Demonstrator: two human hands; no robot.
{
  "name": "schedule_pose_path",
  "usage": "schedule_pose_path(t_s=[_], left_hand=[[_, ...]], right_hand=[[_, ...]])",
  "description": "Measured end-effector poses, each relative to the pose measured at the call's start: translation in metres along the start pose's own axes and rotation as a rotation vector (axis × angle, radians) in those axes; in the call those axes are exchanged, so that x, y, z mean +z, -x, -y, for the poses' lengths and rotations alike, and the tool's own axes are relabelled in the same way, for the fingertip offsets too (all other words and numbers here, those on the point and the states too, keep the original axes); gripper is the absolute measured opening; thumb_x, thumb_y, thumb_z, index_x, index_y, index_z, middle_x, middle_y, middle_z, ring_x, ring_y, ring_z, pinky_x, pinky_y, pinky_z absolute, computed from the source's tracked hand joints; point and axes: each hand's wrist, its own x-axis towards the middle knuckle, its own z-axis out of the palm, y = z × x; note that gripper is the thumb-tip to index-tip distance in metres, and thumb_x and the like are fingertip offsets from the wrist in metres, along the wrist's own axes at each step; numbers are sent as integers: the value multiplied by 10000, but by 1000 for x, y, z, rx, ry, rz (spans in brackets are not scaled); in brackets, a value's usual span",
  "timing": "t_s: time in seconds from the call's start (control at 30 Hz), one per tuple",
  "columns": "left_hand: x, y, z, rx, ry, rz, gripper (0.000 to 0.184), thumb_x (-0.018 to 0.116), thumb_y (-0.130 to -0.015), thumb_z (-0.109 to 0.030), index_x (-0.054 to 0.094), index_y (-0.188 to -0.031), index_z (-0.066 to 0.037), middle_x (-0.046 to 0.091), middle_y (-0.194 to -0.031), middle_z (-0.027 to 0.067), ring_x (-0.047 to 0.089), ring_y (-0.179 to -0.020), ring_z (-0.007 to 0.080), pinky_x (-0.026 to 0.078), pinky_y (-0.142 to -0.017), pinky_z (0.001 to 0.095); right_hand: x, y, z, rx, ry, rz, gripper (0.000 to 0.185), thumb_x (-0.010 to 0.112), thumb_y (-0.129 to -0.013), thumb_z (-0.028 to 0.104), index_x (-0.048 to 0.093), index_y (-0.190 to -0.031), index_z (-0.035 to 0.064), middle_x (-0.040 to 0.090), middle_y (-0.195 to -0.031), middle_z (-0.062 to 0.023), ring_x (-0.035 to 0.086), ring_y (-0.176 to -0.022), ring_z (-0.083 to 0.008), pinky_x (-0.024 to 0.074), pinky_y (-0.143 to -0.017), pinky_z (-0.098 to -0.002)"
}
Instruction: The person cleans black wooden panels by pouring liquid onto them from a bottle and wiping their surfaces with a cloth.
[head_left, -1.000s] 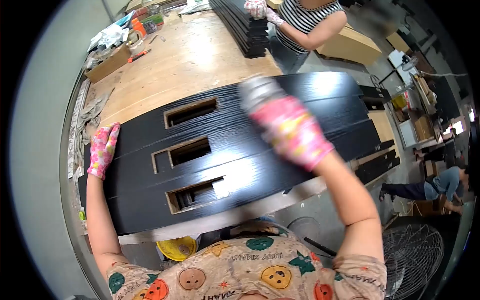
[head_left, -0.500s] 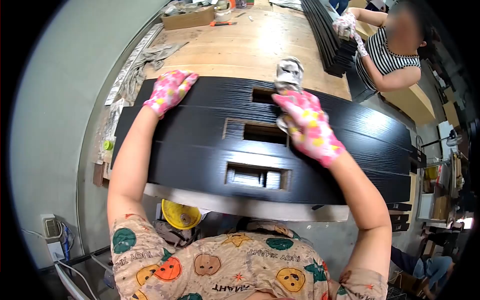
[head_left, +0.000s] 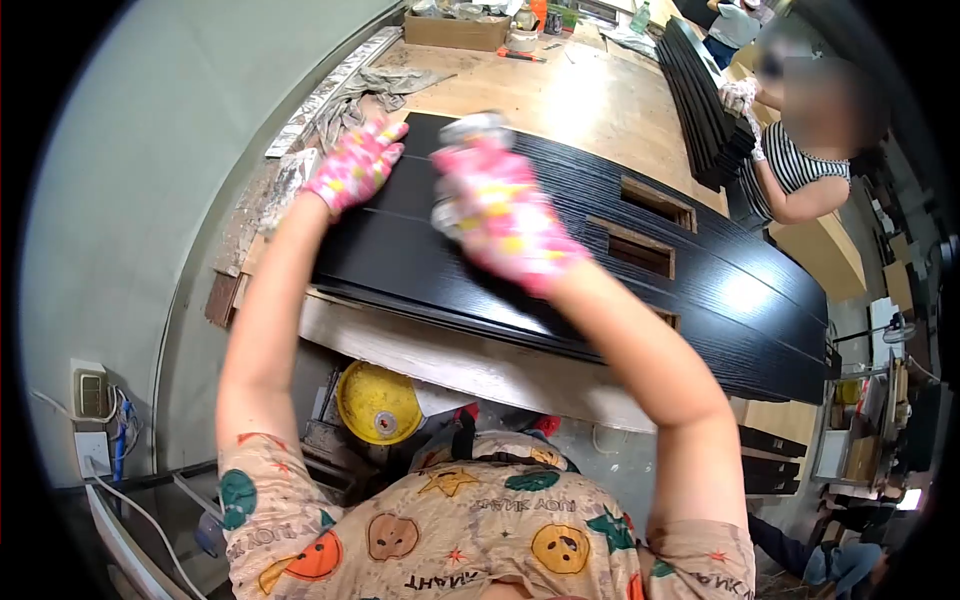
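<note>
Rag (head_left: 474, 127) moved L on blk boards (head_left: 385, 252); box (head_left: 455, 34) holds misc. bits (head_left: 472, 10).

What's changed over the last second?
Right hand, cloth in its grip, swept left along the black boards: from right of the cutouts, across them, to their left, near the left hand. The view swung too, so the boards sit farther right in the picture. Nothing visibly picked up or let go. Unchanged: cloth in right hand, left hand at the boards' left end.
</note>
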Motion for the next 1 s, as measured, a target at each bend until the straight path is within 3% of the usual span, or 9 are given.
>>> schedule_pose_path(t_s=[0.03, 0.1, 0.27, 0.37, 0.6, 0.63, 0.7, 0.83, 1.0], left_hand=[[-17, 8, -13, -71, 108, 73, 489, 469, -929, -260, 440, -1392, -105, 443, -1407, 188, 389, -1322, 332, 299, -1107, 397], [-18, 15, -15, -154, 195, 141, 522, 496, -883, -159, 432, -1390, -57, 443, -1400, 205, 373, -1334, 330, 277, -1124, 391], [-15, 8, -22, -95, 275, 0, 438, 394, -995, -299, 459, -1381, -104, 539, -1325, 154, 473, -1248, 314, 335, -1068, 383], [-15, 10, -24, -135, 310, 27, 440, 404, -992, -306, 453, -1393, -131, 513, -1358, 142, 456, -1265, 312, 335, -1068, 378], [-18, 10, -24, -126, 352, 15, 435, 406, -994, -293, 455, -1389, -117, 501, -1368, 157, 435, -1291, 305, 323, -1079, 366], [-18, 11, -25, -140, 371, 21, 431, 409, -994, -288, 458, -1387, -117, 500, -1370, 156, 434, -1293, 305, 323, -1079, 364], [-19, 10, -25, -151, 369, 28, 427, 412, -994, -283, 460, -1385, -117, 499, -1372, 155, 432, -1295, 304, 324, -1079, 362], [-19, 11, -28, -178, 357, 51, 420, 422, -996, -275, 464, -1387, -127, 512, -1361, 156, 449, -1285, 306, 337, -1067, 356], [-8, 6, -13, -207, 431, 25, 412, 432, -998, -277, 467, -1394, -172, 530, -1344, 157, 474, -1271, 303, 348, -1054, 350]], right_hand=[[38, -16, 2, -223, 254, 37, 490, 577, -848, 253, 509, -1274, 22, 508, -1290, -241, 425, -1268, -395, 324, -1076, -467], [83, -26, 17, 96, 17, 31, 451, 390, -958, 313, 522, -1246, -9, 497, -1303, -240, 446, -1249, -373, 257, -1124, -433], [12, 8, -28, -70, 484, 143, 354, 511, -888, 243, 600, -1153, 27, 577, -1227, -193, 497, -1211, -339, 368, -1055, -447], [-65, 87, -83, 298, 582, 122, 372, 602, -821, 93, 601, -1191, 63, 566, -1246, -203, 512, -1175, -391, 414, -1022, -457], [-212, 272, -149, 770, 979, 89, 360, 571, -825, 90, 621, -1179, 124, 586, -1203, -180, 561, -1057, -400, 449, -939, -438], [-211, 273, -149, 1008, 883, 44, 345, 560, -830, 92, 621, -1169, 109, 601, -1169, -182, 564, -1062, -377, 441, -953, -428], [-195, 235, -121, 864, 552, 70, 370, 543, -789, 21, 617, -1150, 54, 622, -1106, -189, 575, -1045, -372, 454, -923, -447], [-102, 161, -32, 51, 302, 5, 490, 588, -742, 21, 556, -1227, 77, 578, -1180, -181, 539, -1076, -371, 433, -928, -467], [-144, 227, -38, 391, 254, -51, 513, 683, -718, 57, 606, -1221, 128, 601, -1191, -157, 532, -1087, -355, 447, -955, -439]])
